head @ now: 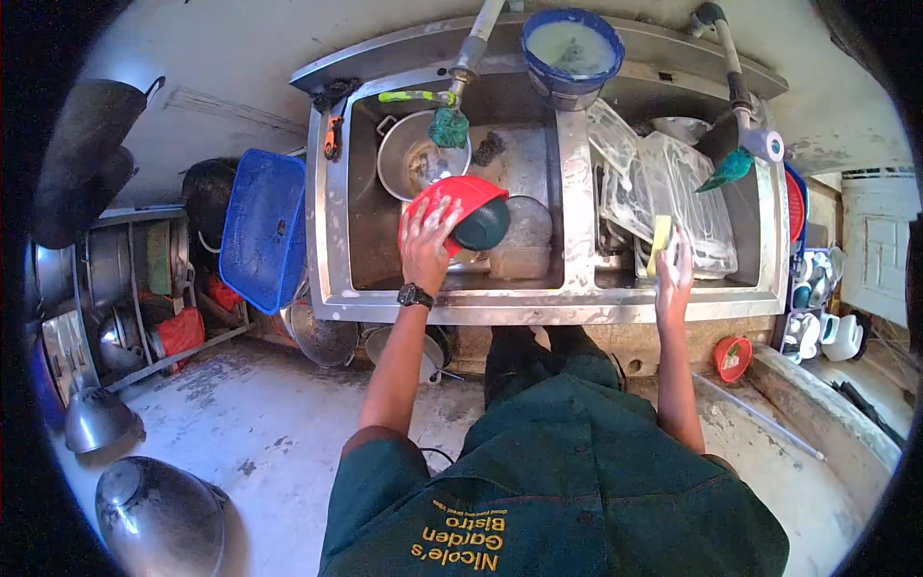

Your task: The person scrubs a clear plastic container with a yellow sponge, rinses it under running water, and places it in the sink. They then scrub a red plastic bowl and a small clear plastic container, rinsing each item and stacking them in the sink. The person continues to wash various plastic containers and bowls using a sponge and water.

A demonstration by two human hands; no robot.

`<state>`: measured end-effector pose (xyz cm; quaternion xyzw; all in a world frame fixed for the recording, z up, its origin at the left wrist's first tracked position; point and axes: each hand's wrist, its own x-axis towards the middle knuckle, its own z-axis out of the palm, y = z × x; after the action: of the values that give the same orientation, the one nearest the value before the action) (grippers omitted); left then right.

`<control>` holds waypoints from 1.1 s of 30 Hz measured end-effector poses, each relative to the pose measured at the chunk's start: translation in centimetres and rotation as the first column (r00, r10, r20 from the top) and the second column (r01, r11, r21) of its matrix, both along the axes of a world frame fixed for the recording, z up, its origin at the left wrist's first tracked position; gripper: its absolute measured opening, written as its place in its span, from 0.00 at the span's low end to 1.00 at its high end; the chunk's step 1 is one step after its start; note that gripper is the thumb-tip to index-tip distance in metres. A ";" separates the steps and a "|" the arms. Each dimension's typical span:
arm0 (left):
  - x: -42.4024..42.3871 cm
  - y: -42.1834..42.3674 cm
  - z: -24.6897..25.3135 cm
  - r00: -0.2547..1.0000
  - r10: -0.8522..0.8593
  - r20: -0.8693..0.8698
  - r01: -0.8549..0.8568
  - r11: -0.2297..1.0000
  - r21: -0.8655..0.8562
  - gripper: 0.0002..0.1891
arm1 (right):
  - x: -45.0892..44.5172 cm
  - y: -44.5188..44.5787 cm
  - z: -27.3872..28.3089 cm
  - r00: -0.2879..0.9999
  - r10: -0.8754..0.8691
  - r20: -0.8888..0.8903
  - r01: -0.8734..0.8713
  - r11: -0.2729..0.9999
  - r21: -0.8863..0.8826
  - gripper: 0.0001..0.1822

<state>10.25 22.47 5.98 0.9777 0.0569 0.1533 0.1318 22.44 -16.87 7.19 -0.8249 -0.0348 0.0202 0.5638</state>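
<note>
My left hand [427, 234], soapy and with a watch at the wrist, grips a red plastic bowl [461, 189] tilted on its side over the left sink basin [530, 137]. A dark green bowl [482, 225] shows against the red one; whether my fingers touch it is hidden. Beneath and behind them stands a metal pot [393, 162] in the basin. My right hand [675, 260], also covered in suds, holds a yellow sponge [659, 241] above the right basin [746, 252]. Soapy clear plastic containers [685, 184] are piled in that basin.
A blue bucket [573, 94] of cloudy liquid stands on the ledge between two taps, the left tap [469, 61] and right tap [757, 141], both with green mesh attached. A blue plastic basket [263, 231] leans left of the sink. Large metal pots [162, 516] lie on the floor.
</note>
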 end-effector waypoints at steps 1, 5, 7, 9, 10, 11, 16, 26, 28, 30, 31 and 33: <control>-0.2 -0.2 0.2 0.999 -0.022 -0.034 0.024 0.998 0.061 0.35 | 0.0 0.0 0.1 1.000 0.013 0.006 -0.013 1.000 -0.018 0.30; -1.3 -0.7 -0.4 0.982 -0.054 -0.182 0.089 0.977 0.193 0.36 | 0.3 0.2 -0.2 0.997 0.058 0.041 -0.053 0.992 -0.115 0.30; -1.7 -0.5 0.1 0.976 -0.065 -0.209 0.115 0.965 0.234 0.34 | 1.0 0.9 -0.3 0.990 0.082 0.113 -0.056 0.974 -0.221 0.28; -2.6 0.3 0.3 0.971 -0.063 -0.232 0.138 0.936 0.324 0.32 | 2.0 2.3 0.1 0.992 0.094 0.088 -0.079 0.983 -0.166 0.28; -3.0 0.9 0.8 0.978 -0.081 -0.194 0.141 0.936 0.321 0.31 | 2.7 3.7 0.9 0.979 0.102 0.176 -0.066 0.978 -0.198 0.28; -3.5 1.5 1.4 0.982 -0.063 -0.177 0.117 0.943 0.311 0.30 | 3.7 4.9 2.0 0.979 0.118 0.168 -0.084 0.977 -0.197 0.28; -4.7 4.4 5.6 0.988 0.145 0.062 -0.151 0.982 0.111 0.35 | 12.3 13.0 7.0 0.781 0.162 0.603 -0.020 0.972 -0.234 0.24; -11.8 8.6 -2.0 0.756 0.537 -0.374 -0.194 -0.361 -0.912 0.11 | 30.8 23.9 3.2 0.853 0.423 0.306 -0.001 0.587 -0.809 0.31; -8.0 6.9 -3.1 0.826 0.359 -0.434 -0.093 -0.674 -0.733 0.03 | 30.7 26.0 3.3 0.852 0.444 0.278 0.029 0.490 -0.872 0.32; -5.7 4.8 -1.0 0.770 0.383 -0.511 -0.081 -0.736 -0.673 0.06 | 28.2 27.4 6.5 0.850 0.497 0.174 -0.011 0.348 -0.937 0.32; -5.6 4.1 -1.6 0.763 0.416 -0.495 -0.063 -0.715 -0.697 0.06 | 27.0 27.2 7.6 0.834 0.492 0.248 0.054 0.375 -0.925 0.31; -5.6 3.7 -4.1 0.760 0.433 -0.485 -0.078 -0.681 -0.729 0.07 | 25.5 26.8 9.8 0.779 0.475 0.409 0.192 0.441 -0.877 0.30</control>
<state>4.68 26.22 1.86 0.2299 0.4626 0.1555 0.8420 47.92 9.89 16.96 -0.9456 -0.2715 -0.1790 0.0005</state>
